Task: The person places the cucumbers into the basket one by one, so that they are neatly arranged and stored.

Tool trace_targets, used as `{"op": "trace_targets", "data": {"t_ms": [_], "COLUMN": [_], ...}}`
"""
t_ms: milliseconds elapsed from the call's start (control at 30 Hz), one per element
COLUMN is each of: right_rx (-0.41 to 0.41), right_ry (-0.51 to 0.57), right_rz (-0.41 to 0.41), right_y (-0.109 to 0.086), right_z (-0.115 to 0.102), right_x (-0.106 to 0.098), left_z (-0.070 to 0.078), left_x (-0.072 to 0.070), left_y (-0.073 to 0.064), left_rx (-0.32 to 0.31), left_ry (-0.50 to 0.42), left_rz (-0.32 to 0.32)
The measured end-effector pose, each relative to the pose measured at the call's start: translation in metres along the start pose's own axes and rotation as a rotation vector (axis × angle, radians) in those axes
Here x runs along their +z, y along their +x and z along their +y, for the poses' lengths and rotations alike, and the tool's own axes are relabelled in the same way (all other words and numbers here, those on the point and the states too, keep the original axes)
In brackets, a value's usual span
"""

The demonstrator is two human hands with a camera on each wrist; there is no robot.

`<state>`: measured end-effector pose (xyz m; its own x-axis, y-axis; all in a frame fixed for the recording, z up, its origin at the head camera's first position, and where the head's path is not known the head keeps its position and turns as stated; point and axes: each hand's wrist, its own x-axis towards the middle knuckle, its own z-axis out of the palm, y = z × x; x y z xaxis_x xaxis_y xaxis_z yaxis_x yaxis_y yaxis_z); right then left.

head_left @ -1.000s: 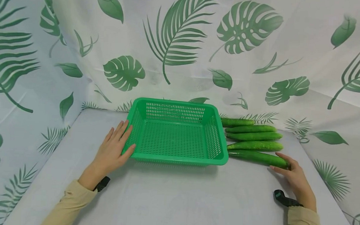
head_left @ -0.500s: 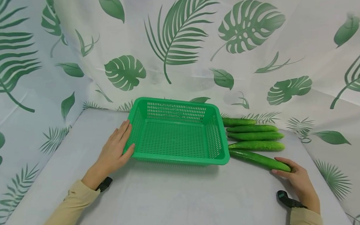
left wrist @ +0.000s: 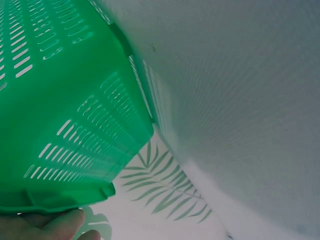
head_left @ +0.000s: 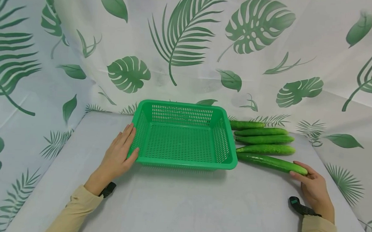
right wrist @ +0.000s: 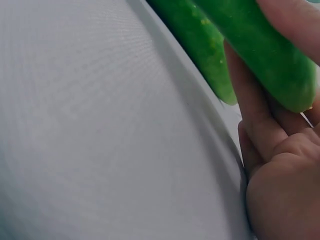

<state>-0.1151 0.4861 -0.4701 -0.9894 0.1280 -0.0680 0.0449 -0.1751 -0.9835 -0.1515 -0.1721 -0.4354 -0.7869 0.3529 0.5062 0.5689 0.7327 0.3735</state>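
Right hand [head_left: 316, 191]: thumb and fingers curled round the right end of the front cucumber [head_left: 268, 161].
Held cucumber: aslant, its left end near the basket's right front corner.
Four other cucumbers [head_left: 264, 139]: side by side behind it.
Left hand [head_left: 117, 152]: fingers straight, against the left rim of the perforated green basket [head_left: 187, 163].
Basket: upright on the white tabletop [head_left: 188, 206].

Your left hand [left wrist: 45, 226] meets a green basket's [left wrist: 55, 82] rim.
The hand shows only in part, at lower left; the slotted walls sit beside a pale tabletop [left wrist: 240, 110], leaf-print cloth [left wrist: 122, 212] beyond.
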Motion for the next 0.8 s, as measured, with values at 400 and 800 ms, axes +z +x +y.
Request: {"op": "trace_targets", "data": {"t_ms": [400, 800], "right_rx": [-0.007, -0.155], "right_ry": [0.178, 0.307], "right_rz": [-0.020, -0.081], "right_y": [-0.003, -0.005], "right_z": [-0.002, -0.010], "right_x": [0.002, 0.007], "left_z": [0.000, 0.001], "left_x": [0.000, -0.001], "left_y": [0.001, 0.000], "left_rx": [0.006, 0.000], "left_ry": [0.002, -0.013], "left_rz": [0.003, 0.002]}}
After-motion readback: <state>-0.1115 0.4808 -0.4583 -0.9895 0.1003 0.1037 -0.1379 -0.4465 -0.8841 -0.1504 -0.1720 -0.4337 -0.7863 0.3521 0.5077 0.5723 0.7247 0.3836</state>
